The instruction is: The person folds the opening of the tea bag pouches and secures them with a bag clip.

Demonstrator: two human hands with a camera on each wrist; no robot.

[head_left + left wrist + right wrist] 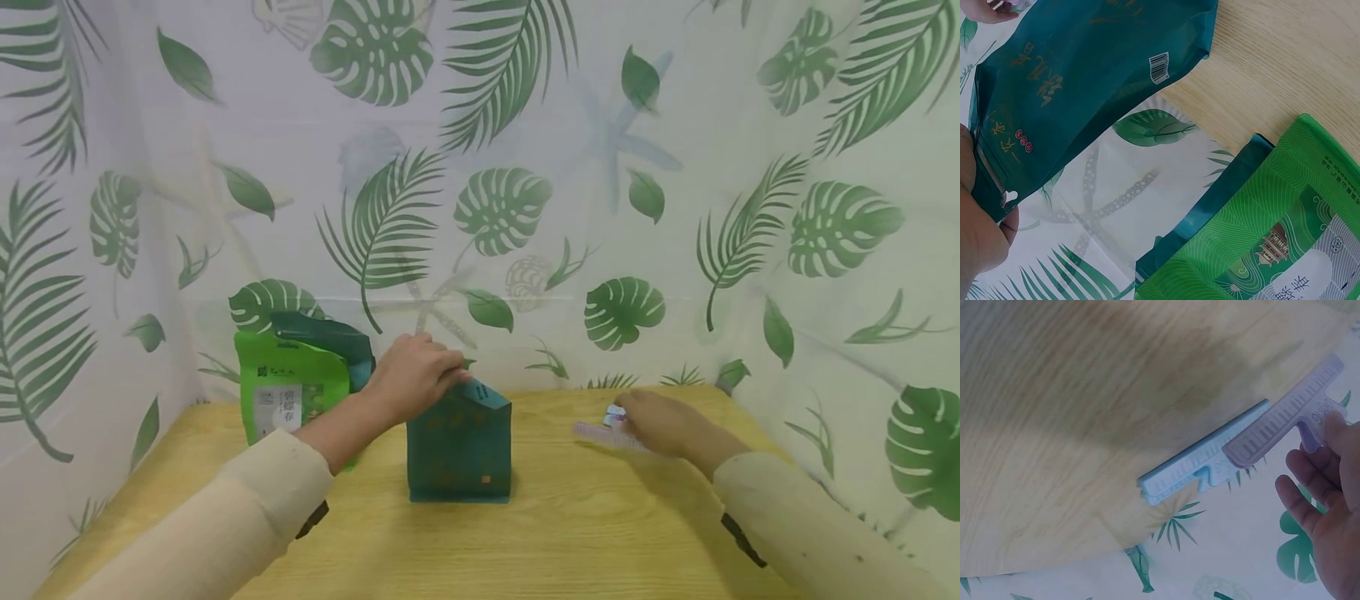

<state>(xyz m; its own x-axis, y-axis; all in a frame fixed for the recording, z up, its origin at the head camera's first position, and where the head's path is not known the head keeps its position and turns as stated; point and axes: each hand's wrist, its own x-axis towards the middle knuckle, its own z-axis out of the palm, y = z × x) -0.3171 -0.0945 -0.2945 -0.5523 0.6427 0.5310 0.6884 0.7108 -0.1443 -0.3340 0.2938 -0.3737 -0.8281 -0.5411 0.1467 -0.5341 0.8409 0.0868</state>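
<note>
A dark teal pouch (459, 450) with gold lettering stands upright on the table. My left hand (416, 377) grips its top edge, the fingers wrapped over the fold; the left wrist view shows the barcode side of the teal pouch (1091, 81). Toward the right back of the table, my right hand (660, 423) pinches a lilac bag clip (1288, 412) by its handle. Just beyond it lies a light blue bag clip (1197, 459) on the table, partly overlapped by the lilac one in the right wrist view.
A bright green pouch (292, 375) stands left of my left hand, with another dark teal pouch (322, 327) behind it. Leaf-printed white sheeting (525, 275) rises behind the wooden table (570, 533) and along both sides.
</note>
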